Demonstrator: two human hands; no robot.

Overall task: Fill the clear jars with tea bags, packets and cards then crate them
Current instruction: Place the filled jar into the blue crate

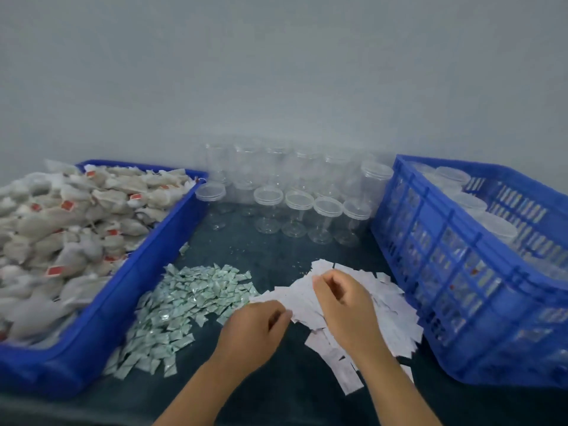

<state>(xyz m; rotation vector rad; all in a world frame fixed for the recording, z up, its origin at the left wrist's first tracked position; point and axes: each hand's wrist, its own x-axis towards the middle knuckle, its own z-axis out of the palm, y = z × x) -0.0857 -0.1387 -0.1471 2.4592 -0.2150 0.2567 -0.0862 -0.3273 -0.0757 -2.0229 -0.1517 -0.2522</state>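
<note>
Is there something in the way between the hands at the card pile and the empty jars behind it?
Nothing visible blocks that path. Both the left hand and the right hand are on the card pile. Between it and the empty jars lies only bare dark tabletop. The packet pile sits off to the left.

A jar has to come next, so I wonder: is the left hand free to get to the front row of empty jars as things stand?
Probably yes. The left hand rests at the edge of the cards, and only bare dark table lies between it and the front jars. It may be pinching a card, so it might need to let go first.
</note>
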